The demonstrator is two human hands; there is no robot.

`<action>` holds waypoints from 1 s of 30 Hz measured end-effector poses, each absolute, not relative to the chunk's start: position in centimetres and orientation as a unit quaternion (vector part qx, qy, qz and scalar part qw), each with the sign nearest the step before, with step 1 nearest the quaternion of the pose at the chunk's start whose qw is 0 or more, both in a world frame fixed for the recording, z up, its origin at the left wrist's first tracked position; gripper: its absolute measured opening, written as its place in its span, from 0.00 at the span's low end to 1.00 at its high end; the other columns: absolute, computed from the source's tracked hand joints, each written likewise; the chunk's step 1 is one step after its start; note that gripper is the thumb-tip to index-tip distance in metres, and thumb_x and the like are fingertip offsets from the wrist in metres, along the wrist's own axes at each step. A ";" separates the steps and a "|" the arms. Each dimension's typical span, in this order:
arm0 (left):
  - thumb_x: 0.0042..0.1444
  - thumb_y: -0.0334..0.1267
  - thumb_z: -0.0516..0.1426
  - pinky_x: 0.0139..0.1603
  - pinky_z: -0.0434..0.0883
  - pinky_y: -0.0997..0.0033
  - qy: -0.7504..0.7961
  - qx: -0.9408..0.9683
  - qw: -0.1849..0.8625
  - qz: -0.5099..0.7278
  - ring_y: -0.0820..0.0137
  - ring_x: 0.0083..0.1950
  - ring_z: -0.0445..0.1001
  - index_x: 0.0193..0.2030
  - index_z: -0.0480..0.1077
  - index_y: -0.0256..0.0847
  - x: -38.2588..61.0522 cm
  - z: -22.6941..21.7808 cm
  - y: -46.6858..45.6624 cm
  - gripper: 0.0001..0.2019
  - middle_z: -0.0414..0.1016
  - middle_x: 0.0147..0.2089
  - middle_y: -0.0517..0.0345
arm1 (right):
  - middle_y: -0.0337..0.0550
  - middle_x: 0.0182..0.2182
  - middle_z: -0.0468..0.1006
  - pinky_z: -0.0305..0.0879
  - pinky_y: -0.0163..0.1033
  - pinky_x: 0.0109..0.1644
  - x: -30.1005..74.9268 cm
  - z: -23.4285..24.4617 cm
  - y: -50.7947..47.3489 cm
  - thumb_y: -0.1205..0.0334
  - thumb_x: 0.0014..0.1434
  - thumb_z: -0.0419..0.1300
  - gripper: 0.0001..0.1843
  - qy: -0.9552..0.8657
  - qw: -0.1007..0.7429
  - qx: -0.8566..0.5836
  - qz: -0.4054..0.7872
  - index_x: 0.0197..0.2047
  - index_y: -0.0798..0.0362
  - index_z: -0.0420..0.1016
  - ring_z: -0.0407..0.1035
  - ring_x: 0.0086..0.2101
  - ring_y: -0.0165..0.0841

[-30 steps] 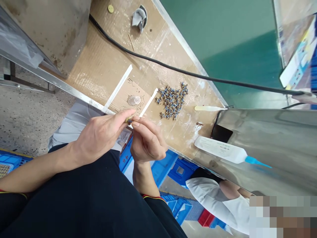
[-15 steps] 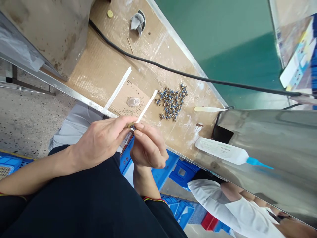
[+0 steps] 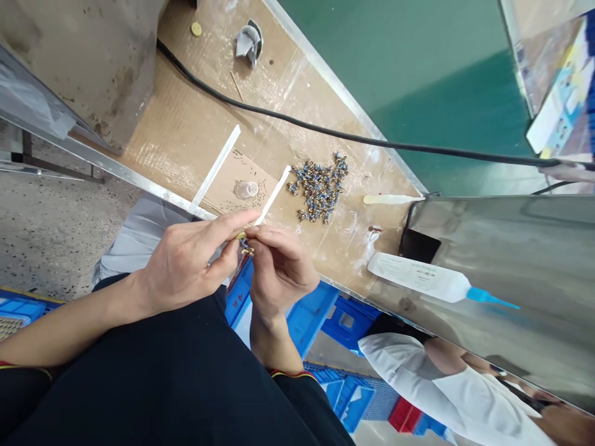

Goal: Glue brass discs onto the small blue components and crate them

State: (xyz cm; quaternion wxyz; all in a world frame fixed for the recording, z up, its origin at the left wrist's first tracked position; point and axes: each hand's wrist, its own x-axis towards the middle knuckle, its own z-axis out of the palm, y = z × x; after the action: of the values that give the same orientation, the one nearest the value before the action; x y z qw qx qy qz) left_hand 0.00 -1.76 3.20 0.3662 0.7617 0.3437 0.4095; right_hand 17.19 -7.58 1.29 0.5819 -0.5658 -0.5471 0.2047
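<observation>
My left hand (image 3: pixel 183 263) and my right hand (image 3: pixel 281 266) meet just off the near edge of the bench. Between their fingertips is a small blue-and-gold metal part (image 3: pixel 245 246), with a yellowish bit at its top. Both hands are closed in a pinch around it, and the fingers cover some of it. Beyond them on the bench, a pile of similar blue-and-gold parts (image 3: pixel 320 189) lies spread out. A small clear cup (image 3: pixel 246 189) stands on a cardboard sheet (image 3: pixel 227 179) among tiny dark bits, between two white tape strips (image 3: pixel 216 166).
A black cable (image 3: pixel 288 118) crosses the bench. A white bottle with a blue nozzle (image 3: pixel 418 277) lies at the right beside a metal housing (image 3: pixel 511 248). A crumpled grey cloth (image 3: pixel 248 43) sits at the back. Blue crates (image 3: pixel 351 322) stand below; another person's white sleeve (image 3: pixel 409 371) shows lower right.
My right fingers have shifted and the part has turned, so more of its blue and gold body shows below the fingertips. The view has moved slightly.
</observation>
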 end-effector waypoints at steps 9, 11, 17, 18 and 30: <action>0.74 0.22 0.58 0.62 0.87 0.71 0.337 0.780 0.349 0.396 0.69 0.52 0.92 0.77 0.74 0.44 0.3 2.8 -1.9 0.28 0.91 0.62 0.55 | 0.39 0.43 0.91 0.86 0.49 0.50 17.0 1.1 -7.5 0.61 0.76 0.74 0.05 -0.508 0.598 -0.565 0.255 0.51 0.40 0.89 0.86 0.45 0.39; 0.74 0.22 0.57 0.62 0.87 0.71 0.335 0.774 0.356 0.403 0.70 0.53 0.92 0.78 0.74 0.47 0.4 2.5 -1.9 0.29 0.91 0.62 0.56 | 0.39 0.43 0.91 0.86 0.49 0.50 16.9 1.0 -7.5 0.63 0.76 0.74 0.06 -0.499 0.601 -0.566 0.262 0.51 0.40 0.89 0.86 0.45 0.39; 0.75 0.24 0.57 0.62 0.86 0.72 0.338 0.744 0.420 0.395 0.70 0.56 0.92 0.77 0.77 0.50 0.8 1.6 -1.9 0.29 0.90 0.65 0.58 | 0.38 0.43 0.89 0.86 0.47 0.51 17.2 0.3 -8.0 0.61 0.75 0.75 0.04 -0.477 0.587 -0.589 0.286 0.50 0.41 0.88 0.85 0.44 0.38; 0.75 0.26 0.58 0.61 0.86 0.73 0.352 0.728 0.447 0.382 0.70 0.56 0.92 0.76 0.78 0.50 0.9 1.4 -1.8 0.27 0.90 0.65 0.58 | 0.38 0.44 0.89 0.86 0.47 0.51 17.4 0.0 -8.1 0.61 0.75 0.75 0.04 -0.472 0.580 -0.595 0.295 0.51 0.41 0.89 0.85 0.44 0.37; 0.80 0.44 0.62 0.66 0.82 0.62 0.396 0.627 0.645 0.181 0.62 0.59 0.90 0.83 0.72 0.50 1.5 0.5 -2.0 0.27 0.91 0.61 0.54 | 0.37 0.48 0.92 0.85 0.52 0.61 17.5 -3.1 -11.0 0.64 0.76 0.73 0.12 -0.486 0.605 -0.590 0.220 0.57 0.37 0.89 0.86 0.49 0.39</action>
State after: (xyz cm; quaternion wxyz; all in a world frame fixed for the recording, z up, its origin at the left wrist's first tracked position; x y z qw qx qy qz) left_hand 1.53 -2.03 0.54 0.6454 0.6274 0.3962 0.1812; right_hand 17.47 -10.96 -3.12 0.6055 -0.5904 -0.4865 0.2195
